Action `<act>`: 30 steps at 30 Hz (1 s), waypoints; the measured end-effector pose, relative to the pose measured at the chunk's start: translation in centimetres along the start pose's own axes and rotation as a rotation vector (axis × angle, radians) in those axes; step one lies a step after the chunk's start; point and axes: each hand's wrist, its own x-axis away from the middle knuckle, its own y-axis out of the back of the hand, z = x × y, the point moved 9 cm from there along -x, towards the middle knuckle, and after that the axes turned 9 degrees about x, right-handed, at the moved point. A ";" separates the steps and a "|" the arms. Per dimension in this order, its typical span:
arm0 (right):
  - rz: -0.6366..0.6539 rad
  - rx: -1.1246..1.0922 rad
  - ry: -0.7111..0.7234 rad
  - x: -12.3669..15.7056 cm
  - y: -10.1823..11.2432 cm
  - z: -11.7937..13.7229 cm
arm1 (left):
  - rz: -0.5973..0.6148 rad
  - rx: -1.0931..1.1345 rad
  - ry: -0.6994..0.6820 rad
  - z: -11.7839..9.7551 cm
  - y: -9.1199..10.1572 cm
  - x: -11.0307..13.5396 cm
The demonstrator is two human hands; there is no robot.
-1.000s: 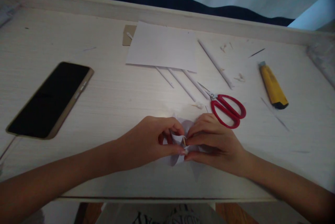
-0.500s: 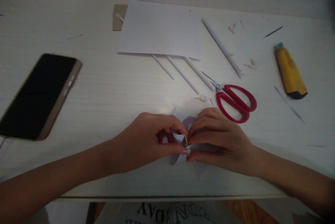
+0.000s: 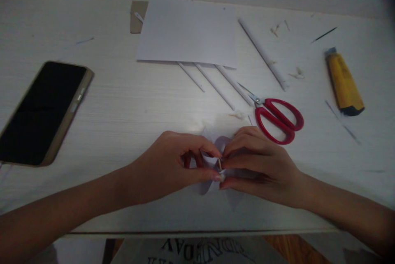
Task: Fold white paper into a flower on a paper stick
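Observation:
My left hand (image 3: 173, 165) and my right hand (image 3: 257, 167) meet near the table's front edge, both pinched on a small folded white paper piece (image 3: 212, 161). A thin wooden stick (image 3: 219, 164) pokes up between the fingertips of the two hands. Most of the paper is hidden under my fingers; a flap shows below them. Red-handled scissors (image 3: 276, 118) lie just beyond my right hand.
A black phone (image 3: 41, 110) lies at the left. A white sheet (image 3: 188, 31) covers part of a brown card (image 3: 135, 15) at the back, with several rolled paper sticks (image 3: 216, 87) beside it. A yellow utility knife (image 3: 344, 83) lies at the right. Paper scraps (image 3: 296, 75) dot the white table (image 3: 123, 107).
The view has tilted down, so the curtain at the back left the picture. Both hands stay pinched on the paper piece in nearly the same place.

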 end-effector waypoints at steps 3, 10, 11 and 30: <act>-0.008 0.011 0.001 0.0 0.1 0.1 | -0.005 0.003 -0.009 0.0 0.0 0.0; -0.023 0.043 0.033 0.2 0.2 0.4 | -0.013 -0.004 -0.043 0.0 0.0 0.0; -0.023 0.048 0.034 0.2 0.2 0.4 | -0.012 -0.007 -0.045 0.0 0.0 0.0; -0.045 0.081 0.048 0.3 0.2 0.5 | 0.021 -0.025 -0.095 -0.3 -0.3 0.1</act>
